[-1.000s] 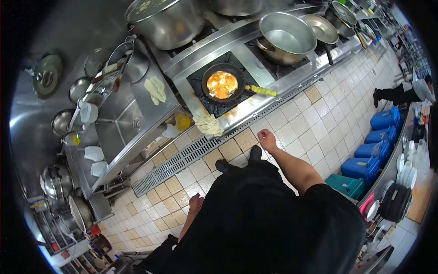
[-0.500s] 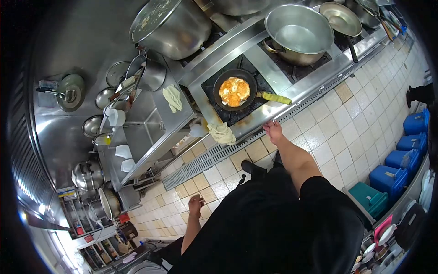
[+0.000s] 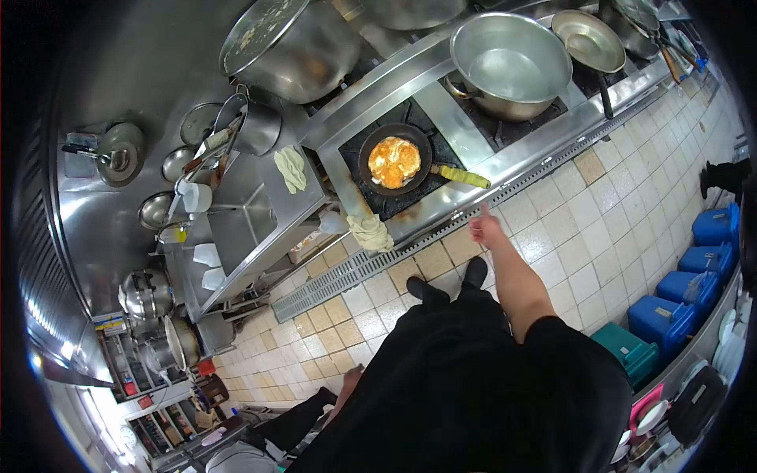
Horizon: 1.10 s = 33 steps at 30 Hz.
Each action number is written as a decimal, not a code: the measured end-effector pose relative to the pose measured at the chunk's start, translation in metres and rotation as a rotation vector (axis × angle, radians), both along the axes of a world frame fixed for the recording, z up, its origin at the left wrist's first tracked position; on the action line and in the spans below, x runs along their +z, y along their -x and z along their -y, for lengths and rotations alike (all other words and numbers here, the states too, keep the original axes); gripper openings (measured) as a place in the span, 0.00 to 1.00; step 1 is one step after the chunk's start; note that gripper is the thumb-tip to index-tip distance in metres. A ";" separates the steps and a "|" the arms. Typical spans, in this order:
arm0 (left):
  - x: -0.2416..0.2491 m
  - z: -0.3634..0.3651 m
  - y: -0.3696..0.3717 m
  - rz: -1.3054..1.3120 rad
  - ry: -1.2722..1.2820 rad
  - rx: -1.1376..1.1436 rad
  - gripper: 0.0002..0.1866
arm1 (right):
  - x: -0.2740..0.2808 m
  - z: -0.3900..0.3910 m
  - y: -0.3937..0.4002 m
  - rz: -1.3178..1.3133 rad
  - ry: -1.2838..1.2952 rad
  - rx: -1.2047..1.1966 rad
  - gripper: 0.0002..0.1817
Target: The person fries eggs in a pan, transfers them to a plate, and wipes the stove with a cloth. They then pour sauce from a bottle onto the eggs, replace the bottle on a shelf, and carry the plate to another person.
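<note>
My right hand (image 3: 487, 230) hangs over the floor just in front of the stove edge, below the pan handle. Its index finger points out and nothing shows in it. My left hand (image 3: 352, 380) is low beside my body, with its fingers mostly hidden. On the front burner sits a black frying pan (image 3: 363, 164) holding fried eggs (image 3: 394, 162) with browned, orange patches. Yellow-green cloth or tape wraps the pan handle (image 3: 464, 176), which juts over the stove front. A pale cloth (image 3: 370, 232) drapes over the stove's front corner.
A wide steel pot (image 3: 512, 67) and a shallow pan (image 3: 590, 41) stand farther along the stove. A tall stockpot (image 3: 296, 55) is behind. At left is a sink counter with another cloth (image 3: 291, 168). Blue bins (image 3: 666, 319) line the right; a person's dark shoe (image 3: 716, 180) shows there.
My right hand has shifted slightly right and extended a finger. My left hand has drawn down and back against my body. The view has shifted slightly; the pan still sits on its burner.
</note>
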<state>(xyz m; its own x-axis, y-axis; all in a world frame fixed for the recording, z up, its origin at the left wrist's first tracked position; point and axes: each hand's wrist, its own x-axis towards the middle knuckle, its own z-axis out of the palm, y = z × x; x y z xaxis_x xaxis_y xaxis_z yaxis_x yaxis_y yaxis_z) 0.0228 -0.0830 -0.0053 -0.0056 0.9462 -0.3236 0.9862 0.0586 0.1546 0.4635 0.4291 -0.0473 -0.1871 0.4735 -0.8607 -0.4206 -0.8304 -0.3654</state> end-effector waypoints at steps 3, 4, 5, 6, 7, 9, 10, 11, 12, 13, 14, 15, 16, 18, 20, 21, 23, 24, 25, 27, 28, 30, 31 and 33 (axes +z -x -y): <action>0.046 -0.087 -0.034 0.550 0.325 0.904 0.14 | 0.064 -0.026 -0.065 0.284 -0.326 -0.061 0.29; 0.065 -0.121 -0.054 0.676 0.341 1.113 0.14 | 0.086 -0.037 -0.072 0.298 -0.330 -0.049 0.29; 0.075 -0.145 -0.069 0.755 0.345 1.245 0.15 | 0.106 -0.052 -0.071 0.453 -0.570 0.020 0.29; 0.069 -0.157 -0.072 0.797 0.363 1.281 0.15 | 0.120 -0.067 -0.065 0.605 -0.813 0.087 0.28; 0.061 -0.169 -0.074 0.838 0.380 1.318 0.15 | 0.128 -0.080 -0.058 0.603 -0.881 0.310 0.25; 0.048 -0.194 -0.077 0.903 0.460 1.362 0.15 | 0.133 -0.101 -0.034 0.704 -0.845 0.702 0.28; 0.047 -0.208 -0.080 0.887 0.472 1.340 0.15 | 0.154 -0.109 -0.022 0.625 -0.744 0.953 0.31; 0.047 -0.223 -0.082 0.868 0.484 1.316 0.16 | 0.153 -0.111 -0.011 0.594 -0.647 1.062 0.30; 0.044 -0.237 -0.081 0.876 0.493 1.290 0.16 | 0.162 -0.107 -0.006 0.453 -0.540 0.995 0.29; 0.044 -0.246 -0.081 0.922 0.437 1.233 0.16 | 0.181 -0.102 -0.002 0.350 -0.535 1.072 0.23; 0.042 -0.258 -0.081 0.948 0.403 1.210 0.16 | 0.164 -0.096 0.002 0.326 -0.569 0.960 0.21; 0.037 -0.269 -0.080 0.974 0.370 1.185 0.16 | 0.150 -0.088 0.007 0.302 -0.602 0.848 0.19; 0.031 -0.276 -0.079 1.002 0.346 1.160 0.16 | 0.149 -0.076 0.013 0.310 -0.597 0.838 0.19; 0.017 -0.285 -0.078 0.988 0.434 1.175 0.16 | 0.149 -0.048 0.025 0.364 -0.620 0.650 0.20; 0.001 -0.281 -0.083 0.962 0.581 1.189 0.15 | 0.177 -0.021 0.022 0.266 -0.582 0.616 0.17; -0.003 -0.276 -0.085 0.966 0.591 1.198 0.15 | 0.188 -0.011 0.021 0.259 -0.565 0.588 0.16; -0.006 -0.278 -0.088 0.837 0.715 1.140 0.14 | 0.233 0.003 0.016 0.224 -0.564 0.546 0.15; -0.008 -0.278 -0.090 0.866 0.695 1.138 0.14 | 0.253 0.007 0.010 0.189 -0.569 0.492 0.14; -0.007 -0.281 -0.094 0.872 0.690 1.145 0.13 | 0.265 0.008 0.003 0.192 -0.577 0.476 0.14; -0.004 -0.289 -0.106 0.855 0.707 1.112 0.14 | 0.284 0.010 -0.018 0.053 -0.641 0.306 0.12; -0.005 -0.294 -0.112 0.845 0.715 1.088 0.14 | 0.303 0.007 -0.025 0.088 -0.665 0.211 0.14; -0.008 -0.305 -0.127 0.801 0.716 1.054 0.14 | 0.329 -0.004 -0.061 0.119 -0.695 0.167 0.14; -0.011 -0.310 -0.137 0.754 0.719 1.038 0.14 | 0.340 -0.010 -0.083 0.143 -0.715 0.134 0.15; -0.016 -0.326 -0.162 0.753 0.735 1.024 0.15 | 0.354 -0.022 -0.134 0.233 -0.715 0.088 0.15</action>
